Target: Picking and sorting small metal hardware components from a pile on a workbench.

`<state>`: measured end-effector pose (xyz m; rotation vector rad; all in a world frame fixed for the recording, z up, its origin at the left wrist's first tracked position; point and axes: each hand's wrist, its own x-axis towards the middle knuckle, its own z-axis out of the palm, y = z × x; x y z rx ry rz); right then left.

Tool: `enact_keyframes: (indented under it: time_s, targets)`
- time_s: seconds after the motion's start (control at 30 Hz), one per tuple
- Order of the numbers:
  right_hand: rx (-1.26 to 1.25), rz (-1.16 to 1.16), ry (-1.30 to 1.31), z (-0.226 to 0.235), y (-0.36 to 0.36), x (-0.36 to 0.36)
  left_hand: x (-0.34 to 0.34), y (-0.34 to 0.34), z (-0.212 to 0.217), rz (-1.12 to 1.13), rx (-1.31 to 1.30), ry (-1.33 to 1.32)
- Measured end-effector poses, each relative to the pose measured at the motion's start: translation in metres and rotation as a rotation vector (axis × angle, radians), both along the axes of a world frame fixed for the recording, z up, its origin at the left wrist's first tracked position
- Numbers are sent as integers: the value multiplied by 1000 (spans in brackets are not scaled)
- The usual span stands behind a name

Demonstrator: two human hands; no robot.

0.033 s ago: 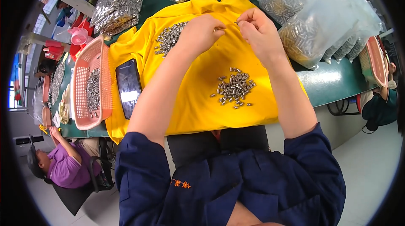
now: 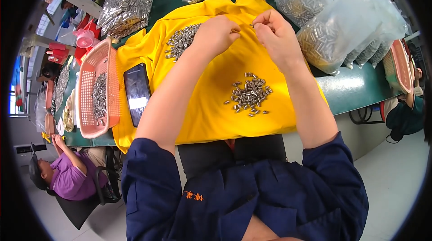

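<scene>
– Hardly any change since the earlier frame in the head view: just a tiny shift of the left hand [image 2: 215, 34], fingers curled, contents impossible to tell.
– And the right hand [image 2: 276, 36]?
– Pinching a small metal piece [image 2: 252, 25] over the yellow cloth [image 2: 202, 126].
– Handling?
– Probably light, stiff, slippery, hardly fragile; best gripped around the sides.

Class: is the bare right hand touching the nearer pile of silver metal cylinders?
Apart: the head view shows yellow cloth between the right hand and nearer pile.
</scene>
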<state>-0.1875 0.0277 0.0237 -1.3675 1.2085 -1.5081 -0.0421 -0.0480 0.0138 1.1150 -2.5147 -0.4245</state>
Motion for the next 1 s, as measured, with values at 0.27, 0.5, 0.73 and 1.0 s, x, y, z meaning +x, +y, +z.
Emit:
enact_keyframes:
  time_s: [0.27, 0.5, 0.73, 1.0]
  targets:
    - [54, -16, 29, 2, 2, 0, -13, -12, -33, -100, -298, -82]
    - [75, 1, 42, -2, -1, -3, -18, -11, -26, -7, -184, -164]
    - [83, -3, 52, 1, 3, 3, 25, 18, 9, 54, 801, 889]
    - [65, 213, 171, 5, 14, 12, 33, 47, -3, 3, 1016, 1059]
